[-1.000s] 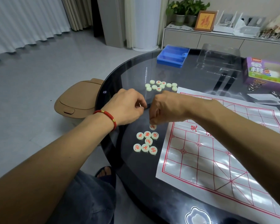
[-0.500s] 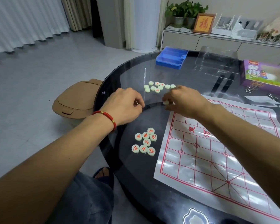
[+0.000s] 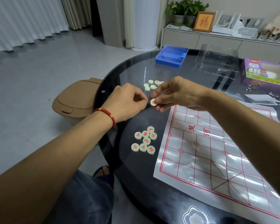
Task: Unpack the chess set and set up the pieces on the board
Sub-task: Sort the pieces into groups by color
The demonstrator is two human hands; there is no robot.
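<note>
A pale round chess piece [image 3: 153, 102] with a red character is pinched in the fingertips of the right hand [image 3: 173, 95], held just above the dark glass counter [image 3: 136, 180] beside the board's far left corner. The left hand [image 3: 128, 102] is curled close by it; whether it holds anything I cannot tell. This looks like the sorting step: eight red-marked pieces [image 3: 145, 140] lie face up near the left edge of the board [image 3: 217, 159], while a mixed pile [image 3: 152, 85] waits beyond the hands. The board carries no pieces yet, so next the held piece probably joins the sorted group, face up. Further back sit a blue tray [image 3: 171, 55], a clear plastic cover [image 3: 217, 60] and the purple box [image 3: 265, 73]; a tan bin [image 3: 76, 99] stands on the grey floor.
</note>
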